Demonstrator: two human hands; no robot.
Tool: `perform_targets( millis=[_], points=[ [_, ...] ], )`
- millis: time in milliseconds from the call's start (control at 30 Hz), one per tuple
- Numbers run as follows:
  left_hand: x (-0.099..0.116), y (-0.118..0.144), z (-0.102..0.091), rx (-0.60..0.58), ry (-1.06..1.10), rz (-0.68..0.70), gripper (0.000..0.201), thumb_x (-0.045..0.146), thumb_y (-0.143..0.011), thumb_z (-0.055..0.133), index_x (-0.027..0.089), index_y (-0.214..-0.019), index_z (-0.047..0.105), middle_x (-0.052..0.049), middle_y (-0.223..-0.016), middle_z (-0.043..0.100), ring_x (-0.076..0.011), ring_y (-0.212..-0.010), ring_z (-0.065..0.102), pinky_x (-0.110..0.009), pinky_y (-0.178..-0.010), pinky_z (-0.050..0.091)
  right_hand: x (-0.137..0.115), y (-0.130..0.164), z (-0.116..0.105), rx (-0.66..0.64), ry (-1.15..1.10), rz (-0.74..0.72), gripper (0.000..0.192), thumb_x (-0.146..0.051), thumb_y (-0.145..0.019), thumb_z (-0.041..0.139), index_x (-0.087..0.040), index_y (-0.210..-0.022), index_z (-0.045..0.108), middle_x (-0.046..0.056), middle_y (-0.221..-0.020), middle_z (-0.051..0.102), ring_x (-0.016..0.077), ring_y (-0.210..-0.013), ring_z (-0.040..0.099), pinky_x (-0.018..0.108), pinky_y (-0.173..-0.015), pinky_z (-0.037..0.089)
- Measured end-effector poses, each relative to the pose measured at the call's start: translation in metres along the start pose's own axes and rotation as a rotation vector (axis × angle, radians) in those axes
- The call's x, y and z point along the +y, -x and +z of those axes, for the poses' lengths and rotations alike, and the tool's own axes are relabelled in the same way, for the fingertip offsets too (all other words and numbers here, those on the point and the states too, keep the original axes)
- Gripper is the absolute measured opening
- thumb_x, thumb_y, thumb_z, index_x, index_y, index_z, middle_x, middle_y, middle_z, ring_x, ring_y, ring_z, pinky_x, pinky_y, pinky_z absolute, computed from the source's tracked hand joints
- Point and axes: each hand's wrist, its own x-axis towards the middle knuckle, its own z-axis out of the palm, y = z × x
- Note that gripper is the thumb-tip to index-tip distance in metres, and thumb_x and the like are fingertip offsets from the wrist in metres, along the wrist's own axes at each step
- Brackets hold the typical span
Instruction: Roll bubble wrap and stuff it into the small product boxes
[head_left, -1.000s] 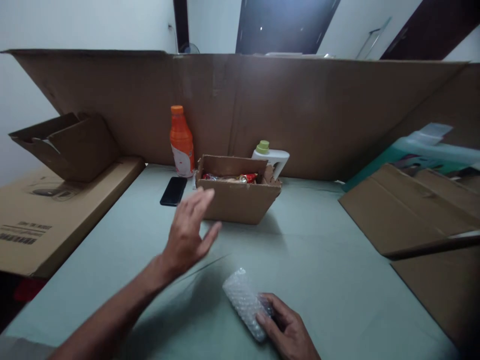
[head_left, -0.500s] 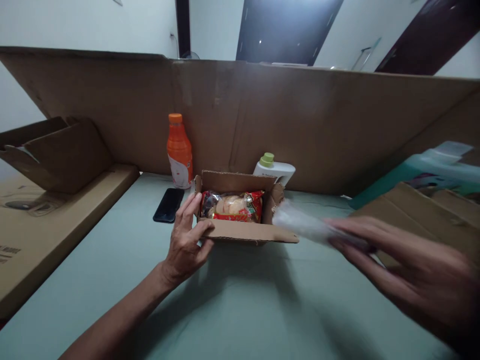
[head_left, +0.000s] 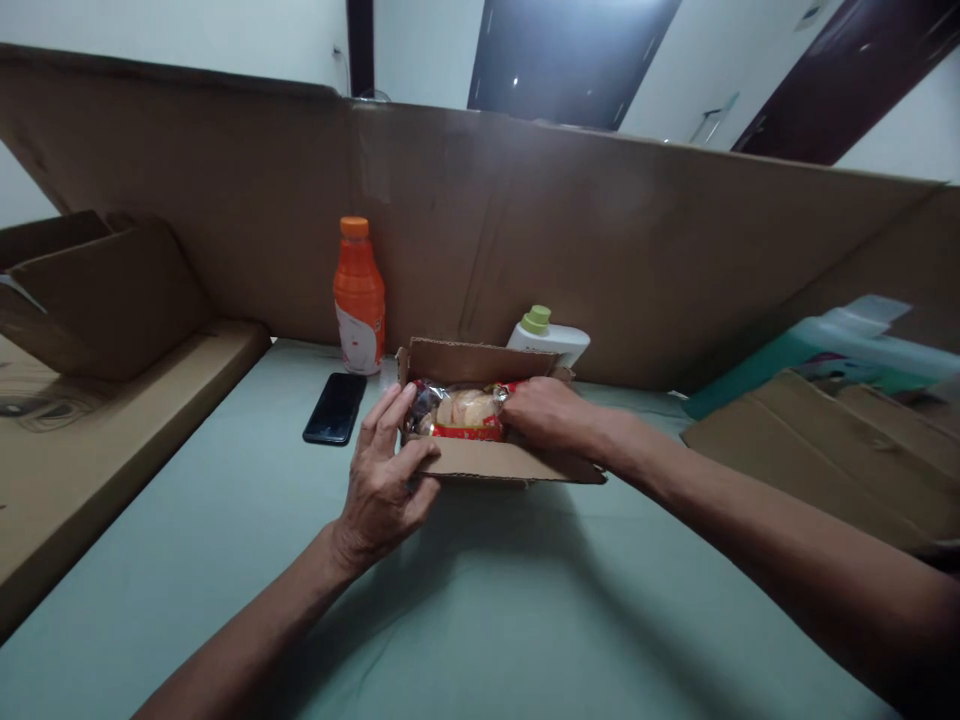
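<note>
A small open cardboard box (head_left: 495, 461) sits on the table with its front flap folded outward. Inside lies a clear and red plastic packet of pale, round biscuit-like food (head_left: 466, 408). My left hand (head_left: 382, 470) grips the box at its left front corner, fingers along the left wall and thumb over the front flap. Down in the right end of the box is my right hand (head_left: 544, 412), its fingers curled and pointing inward beside the packet. Their tips are hidden, and what they hold cannot be seen.
An orange bottle (head_left: 358, 300) and a white bottle with a green cap (head_left: 550, 338) stand behind the box. A phone (head_left: 334, 408) lies at left. Larger cardboard boxes (head_left: 112, 300) are at left, a teal liquid jug (head_left: 810, 350) at right, and a tall cardboard wall (head_left: 637, 240) behind.
My right hand has moved left from the right side into the box. The whitish, translucent crumpled piece it held is now out of sight. My left hand keeps its grip on the box.
</note>
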Motion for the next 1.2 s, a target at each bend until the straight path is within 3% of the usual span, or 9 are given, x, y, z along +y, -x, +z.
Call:
perform_targets(
  millis=[133,267,467,633,733,867,1000,1100,1200],
  points=[
    [0.001,-0.002,-0.001,0.011,-0.001,0.009,0.033,0.003,-0.074,0.062,0.021,-0.102,0.064,-0.006,-0.163,0.030,-0.0354,-0.148,0.032,-0.061,-0.115,0.037,0.010,0.037,-0.039,-0.018,-0.011,-0.122,0.008,-0.025,-0.079,0.067,-0.026,-0.083,0.074,0.002,-0.089,0.077,0.0206,-0.075,0.070,0.030,-0.065,0.047],
    [0.001,0.000,-0.007,0.119,0.090,-0.125,0.062,0.010,-0.081,0.064,0.025,-0.139,0.047,-0.013,-0.161,0.031,-0.0327,-0.147,0.035,-0.054,-0.113,0.041,0.020,0.111,-0.062,0.433,-0.106,0.155,0.019,-0.036,-0.092,0.057,-0.027,-0.098,0.072,0.003,-0.099,0.076,0.0216,-0.084,0.070,0.034,-0.070,0.052],
    [-0.013,0.018,0.009,0.058,0.417,-0.738,0.085,0.027,-0.080,0.068,0.025,-0.154,0.026,-0.016,-0.159,0.035,-0.0319,-0.143,0.040,-0.049,-0.109,0.043,0.027,0.148,0.018,0.331,-0.593,0.439,0.050,-0.038,-0.076,0.071,-0.020,-0.123,0.064,0.012,-0.119,0.072,0.0253,-0.095,0.071,0.030,-0.061,0.055],
    [-0.001,0.020,0.037,-0.091,0.645,-0.869,0.075,0.031,-0.074,0.064,0.017,-0.143,0.040,-0.013,-0.134,0.059,-0.0291,-0.131,0.052,-0.046,-0.109,0.044,0.016,0.113,0.076,0.279,-0.849,0.493,0.056,-0.038,-0.071,0.070,-0.016,-0.121,0.059,0.011,-0.107,0.074,0.0237,-0.089,0.069,0.031,-0.067,0.055],
    [0.025,0.033,0.025,-0.096,0.683,-0.875,0.069,0.034,-0.074,0.065,0.018,-0.138,0.045,-0.011,-0.131,0.061,-0.0269,-0.126,0.056,-0.041,-0.106,0.047,-0.004,0.139,0.081,0.314,-0.809,0.550,0.043,-0.044,-0.074,0.067,-0.015,-0.106,0.063,0.009,-0.091,0.075,0.0230,-0.075,0.067,0.034,-0.066,0.054],
    [0.055,0.075,-0.027,-0.120,0.655,-0.977,0.063,0.042,-0.074,0.072,0.022,-0.131,0.052,-0.010,-0.128,0.064,-0.0262,-0.117,0.063,-0.036,-0.096,0.054,-0.053,0.189,0.078,0.366,-0.759,0.524,0.035,-0.049,-0.083,0.061,-0.018,-0.098,0.065,0.011,-0.093,0.074,0.0268,-0.080,0.067,0.039,-0.068,0.056],
    [0.059,0.087,-0.075,0.064,0.504,-1.088,0.068,0.043,-0.070,0.077,0.025,-0.131,0.052,-0.007,-0.127,0.063,-0.0254,-0.113,0.063,-0.036,-0.093,0.055,-0.098,0.178,0.071,0.399,-0.793,0.321,0.034,-0.041,-0.085,0.063,-0.022,-0.113,0.064,0.009,-0.107,0.072,0.0266,-0.096,0.066,0.039,-0.081,0.056],
    [0.061,0.073,-0.076,0.032,0.495,-1.034,0.070,0.041,-0.070,0.077,0.024,-0.134,0.051,-0.006,-0.125,0.063,-0.0231,-0.110,0.063,-0.036,-0.098,0.053,-0.098,0.167,0.063,0.377,-0.842,0.359,0.037,-0.038,-0.084,0.064,-0.019,-0.115,0.063,0.010,-0.107,0.072,0.0252,-0.095,0.066,0.038,-0.081,0.056],
    [0.072,0.064,-0.045,-0.074,0.587,-0.993,0.067,0.040,-0.073,0.074,0.023,-0.133,0.051,-0.006,-0.126,0.063,-0.0219,-0.108,0.064,-0.033,-0.094,0.054,-0.074,0.192,0.056,0.353,-0.853,0.483,0.039,-0.038,-0.080,0.066,-0.017,-0.112,0.063,0.009,-0.102,0.074,0.0236,-0.088,0.067,0.035,-0.076,0.056]
  ],
)
